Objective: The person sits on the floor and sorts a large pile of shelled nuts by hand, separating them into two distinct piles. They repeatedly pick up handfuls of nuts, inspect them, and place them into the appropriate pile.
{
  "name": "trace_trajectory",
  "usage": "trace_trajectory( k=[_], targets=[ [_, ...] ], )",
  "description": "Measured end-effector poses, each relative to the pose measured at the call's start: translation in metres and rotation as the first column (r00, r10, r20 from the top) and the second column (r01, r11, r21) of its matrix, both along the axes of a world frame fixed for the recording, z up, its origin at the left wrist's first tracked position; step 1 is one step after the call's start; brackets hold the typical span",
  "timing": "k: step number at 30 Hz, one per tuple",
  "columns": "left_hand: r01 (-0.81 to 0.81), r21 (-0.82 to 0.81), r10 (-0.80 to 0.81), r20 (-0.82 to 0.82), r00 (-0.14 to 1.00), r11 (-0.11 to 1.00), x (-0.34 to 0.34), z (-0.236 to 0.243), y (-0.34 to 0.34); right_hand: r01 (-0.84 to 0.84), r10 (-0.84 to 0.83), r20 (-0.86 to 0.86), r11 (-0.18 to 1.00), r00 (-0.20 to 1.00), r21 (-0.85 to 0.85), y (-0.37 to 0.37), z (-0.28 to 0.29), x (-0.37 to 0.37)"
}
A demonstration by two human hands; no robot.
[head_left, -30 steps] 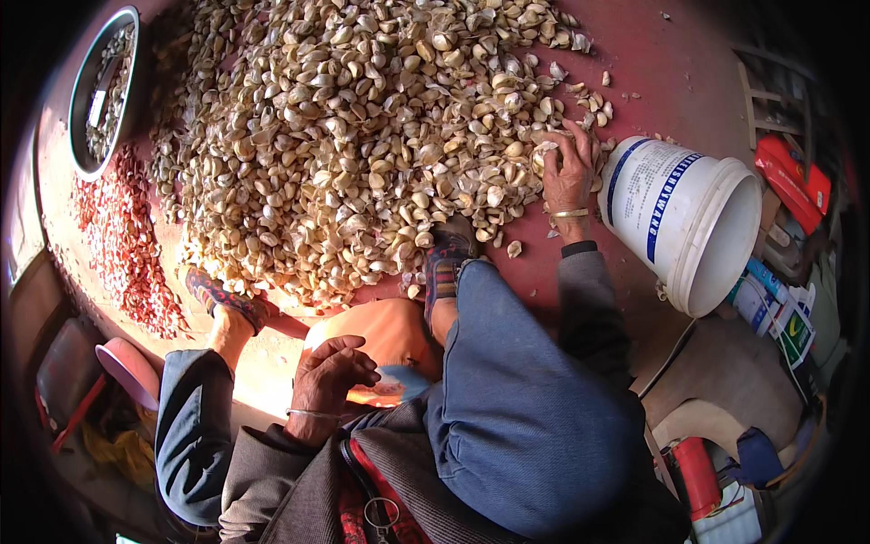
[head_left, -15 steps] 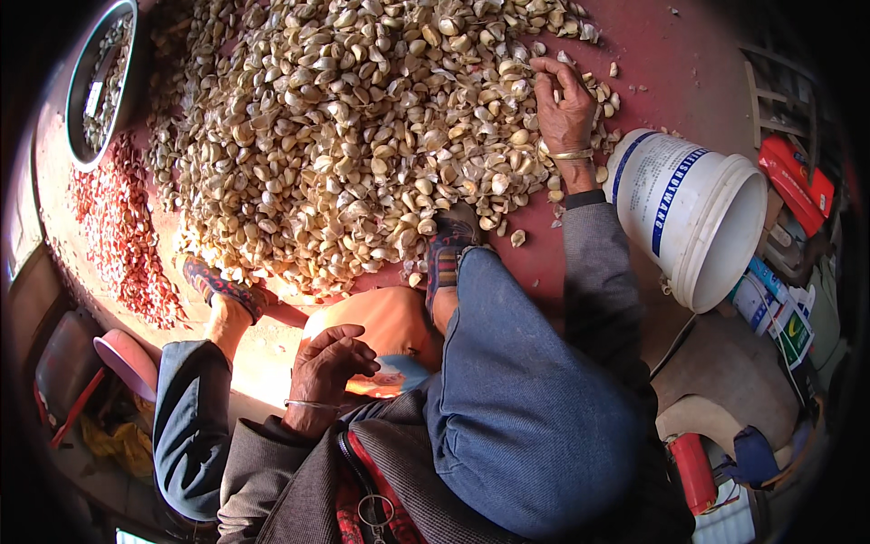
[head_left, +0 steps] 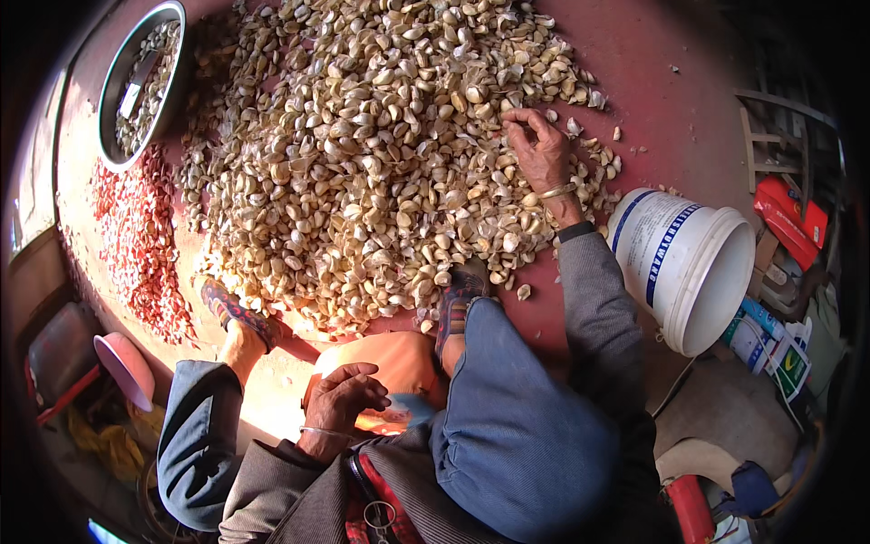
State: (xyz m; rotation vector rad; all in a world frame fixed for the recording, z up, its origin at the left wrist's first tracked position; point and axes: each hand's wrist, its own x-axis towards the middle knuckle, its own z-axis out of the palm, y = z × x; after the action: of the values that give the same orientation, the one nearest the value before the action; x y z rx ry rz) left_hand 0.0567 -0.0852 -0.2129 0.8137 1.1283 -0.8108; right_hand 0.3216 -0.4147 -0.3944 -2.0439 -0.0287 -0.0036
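A broad pile of garlic cloves [head_left: 362, 163] in pale skins covers the red floor. At its right side my right hand [head_left: 542, 159] reaches down, thumb and forefinger pinched at a clove among the others; the fingertips are small here. My left hand [head_left: 344, 401] hangs over my lap with its fingers curled in, and whatever may be inside them is hidden. Between my legs shows a rounded orange surface [head_left: 385, 349], partly behind that hand. A smaller heap of reddish peeled-looking pieces [head_left: 140, 245] lies left of the pile.
A metal basin [head_left: 107, 113] with more cloves stands at the far left. To the right a white bucket [head_left: 648, 254] lies tipped on its side. Beyond it are a red package [head_left: 790, 222] and wooden slats [head_left: 749, 150]. A pink bowl [head_left: 125, 370] is at the lower left.
The whole view has shifted, so the pile and bucket sit lower. My right hand has moved a little left over the cloves. The left hand stays curled over my lap.
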Motion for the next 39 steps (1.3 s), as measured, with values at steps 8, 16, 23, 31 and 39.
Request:
trace_trajectory(
  k=[8, 16, 23, 31, 39],
  targets=[
    [-0.037, 0.002, 0.037, -0.006, 0.999, 0.999, -0.003, -0.001, 0.007, -0.111, 0.118, -0.368, 0.993, 0.922, 0.042, -0.014, 0.005, -0.049],
    [-0.024, 0.005, 0.024, -0.031, 0.999, 1.0, -0.006, -0.002, 0.005, -0.336, 0.327, -0.114, 0.779, 0.938, -0.53, -0.001, -0.002, -0.112],
    [-0.017, -0.007, 0.017, -0.015, 1.0, 1.0, -0.003, -0.002, 0.0, -0.288, 0.249, -0.163, 0.913, 0.955, -0.29, 0.001, -0.011, -0.117],
    [0.027, 0.025, -0.025, -0.071, 0.997, 0.999, 0.001, 0.0, -0.003, -0.273, 0.269, -0.049, 0.934, 0.962, -0.229, -0.001, -0.003, -0.132],
    [0.035, -0.001, -0.035, -0.04, 0.999, 0.999, 0.002, -0.001, -0.006, -0.055, 0.135, -0.312, 0.966, 0.941, 0.252, 0.011, 0.023, -0.141]
  ],
)
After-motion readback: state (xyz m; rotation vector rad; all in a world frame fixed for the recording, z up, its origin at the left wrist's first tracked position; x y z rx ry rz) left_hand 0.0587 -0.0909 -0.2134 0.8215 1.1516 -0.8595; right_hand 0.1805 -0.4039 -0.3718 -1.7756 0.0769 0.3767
